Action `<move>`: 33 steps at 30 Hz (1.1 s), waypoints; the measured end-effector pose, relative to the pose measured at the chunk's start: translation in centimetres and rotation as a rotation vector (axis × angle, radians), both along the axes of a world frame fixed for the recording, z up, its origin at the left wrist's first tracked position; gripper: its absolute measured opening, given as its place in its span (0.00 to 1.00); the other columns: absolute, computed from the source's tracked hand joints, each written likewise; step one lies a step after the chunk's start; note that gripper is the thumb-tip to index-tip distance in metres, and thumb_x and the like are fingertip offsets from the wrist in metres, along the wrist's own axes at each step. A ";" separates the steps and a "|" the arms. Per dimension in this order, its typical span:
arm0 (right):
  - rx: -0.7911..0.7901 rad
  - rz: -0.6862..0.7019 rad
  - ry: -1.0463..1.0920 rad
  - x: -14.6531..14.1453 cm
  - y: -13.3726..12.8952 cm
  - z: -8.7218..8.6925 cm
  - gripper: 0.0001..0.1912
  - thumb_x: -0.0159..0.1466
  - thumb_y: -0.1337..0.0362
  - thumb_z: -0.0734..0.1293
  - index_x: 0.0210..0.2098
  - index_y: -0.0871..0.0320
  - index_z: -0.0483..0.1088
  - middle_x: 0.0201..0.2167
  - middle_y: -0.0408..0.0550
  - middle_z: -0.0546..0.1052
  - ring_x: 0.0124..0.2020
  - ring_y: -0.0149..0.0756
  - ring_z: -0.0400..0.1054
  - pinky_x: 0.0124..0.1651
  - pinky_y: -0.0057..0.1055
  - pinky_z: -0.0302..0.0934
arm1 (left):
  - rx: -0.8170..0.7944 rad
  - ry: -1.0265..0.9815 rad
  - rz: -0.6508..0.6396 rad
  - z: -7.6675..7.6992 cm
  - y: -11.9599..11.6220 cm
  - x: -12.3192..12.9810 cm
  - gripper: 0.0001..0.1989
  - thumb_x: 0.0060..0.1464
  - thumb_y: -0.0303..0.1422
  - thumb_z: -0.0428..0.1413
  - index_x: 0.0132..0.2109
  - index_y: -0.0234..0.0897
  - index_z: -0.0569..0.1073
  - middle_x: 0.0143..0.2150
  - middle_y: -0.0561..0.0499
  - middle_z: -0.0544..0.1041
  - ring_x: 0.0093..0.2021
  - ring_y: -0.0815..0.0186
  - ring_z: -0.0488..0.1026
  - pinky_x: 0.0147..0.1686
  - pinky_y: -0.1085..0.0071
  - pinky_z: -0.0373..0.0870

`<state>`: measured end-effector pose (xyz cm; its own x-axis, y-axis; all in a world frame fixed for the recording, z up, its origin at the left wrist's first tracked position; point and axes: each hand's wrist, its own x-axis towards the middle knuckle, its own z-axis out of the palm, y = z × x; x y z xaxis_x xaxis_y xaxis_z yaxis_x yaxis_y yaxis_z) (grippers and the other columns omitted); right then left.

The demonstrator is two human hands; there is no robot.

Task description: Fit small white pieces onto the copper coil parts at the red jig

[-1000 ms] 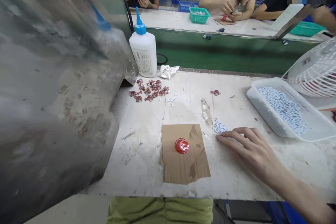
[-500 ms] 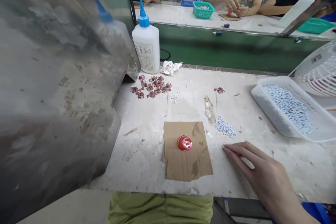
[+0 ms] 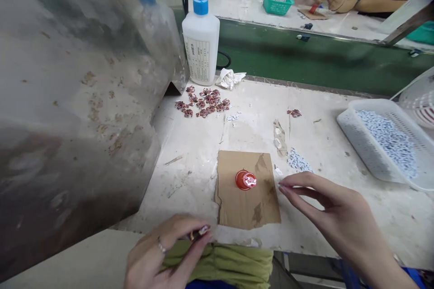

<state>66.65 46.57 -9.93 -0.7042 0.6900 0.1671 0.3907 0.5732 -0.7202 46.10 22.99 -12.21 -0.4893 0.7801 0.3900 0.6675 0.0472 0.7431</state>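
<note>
My left hand [image 3: 166, 253], with a ring on one finger, is at the table's front edge, pinching a small brown figure piece [image 3: 200, 232] with a pale spot. My right hand [image 3: 328, 207] has thumb and forefinger pressed together just right of the cardboard; anything between the tips is too small to make out. Between the hands, a shiny red cup-shaped piece [image 3: 244, 180] rests on a square of brown cardboard [image 3: 233, 212]. Beyond the right fingertips lies a small heap of tiny white-and-blue pieces [image 3: 298, 161].
Several reddish-brown figure pieces [image 3: 212, 99] lie near a white squeeze bottle [image 3: 202, 54] with a blue nozzle and crumpled tissue [image 3: 230, 79]. A white basket [image 3: 369, 162] of tiny pieces is at right. A metal housing [image 3: 84, 99] blocks the left. People sit across the partition [image 3: 264, 47].
My left hand has come into view from below with the brown figure piece. My right hand has moved slightly left, nearer the cardboard. The camera view has shifted.
</note>
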 end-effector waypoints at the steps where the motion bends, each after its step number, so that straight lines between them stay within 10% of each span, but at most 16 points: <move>1: -0.027 0.008 0.031 -0.7 -0.2 0.2 0.03 0.68 0.59 0.73 0.39 0.48 0.81 0.37 0.39 0.85 0.34 0.32 0.81 0.39 0.24 0.79 | -0.002 0.006 0.002 -0.2 0.5 0.1 0.10 0.61 0.24 0.63 0.48 0.36 0.75 0.38 0.55 0.81 0.36 0.77 0.81 0.43 0.89 0.77; 6: -0.054 0.102 0.038 -2.8 -0.5 0.3 0.04 0.69 0.62 0.72 0.39 0.48 0.82 0.38 0.41 0.85 0.38 0.33 0.81 0.40 0.25 0.77 | -0.025 -0.010 -0.134 0.0 2.0 -0.1 0.08 0.64 0.20 0.57 0.44 0.38 0.73 0.32 0.56 0.77 0.28 0.77 0.75 0.33 0.85 0.74; 14: 0.062 0.139 0.062 -3.3 -0.7 0.3 0.08 0.70 0.67 0.70 0.42 0.50 0.82 0.40 0.44 0.85 0.39 0.37 0.81 0.40 0.30 0.77 | -0.070 -0.176 -0.038 -0.5 1.2 0.0 0.17 0.65 0.22 0.59 0.57 0.44 0.75 0.46 0.58 0.86 0.44 0.76 0.85 0.53 0.90 0.77; 19: 0.092 0.166 0.058 -3.6 -0.8 0.4 0.08 0.70 0.68 0.69 0.41 0.50 0.81 0.39 0.46 0.85 0.37 0.37 0.81 0.37 0.30 0.77 | 0.053 -0.017 -0.035 0.1 2.2 -0.6 0.16 0.59 0.17 0.62 0.50 0.38 0.81 0.39 0.54 0.77 0.36 0.79 0.79 0.41 0.90 0.78; 24: 0.114 0.187 0.049 -3.6 -0.8 0.3 0.09 0.71 0.69 0.68 0.42 0.50 0.81 0.40 0.46 0.84 0.38 0.36 0.81 0.38 0.29 0.77 | 0.064 -0.018 -0.069 0.4 2.6 -0.5 0.17 0.60 0.18 0.62 0.54 0.35 0.79 0.48 0.54 0.82 0.45 0.79 0.82 0.57 0.91 0.74; 33: -0.056 0.077 0.125 -3.2 -2.3 1.5 0.10 0.68 0.67 0.71 0.42 0.42 0.81 0.38 0.41 0.84 0.38 0.39 0.80 0.38 0.34 0.79 | 0.105 -0.190 -0.109 0.8 3.6 1.3 0.21 0.58 0.14 0.62 0.55 0.36 0.79 0.48 0.52 0.82 0.43 0.75 0.83 0.47 0.85 0.84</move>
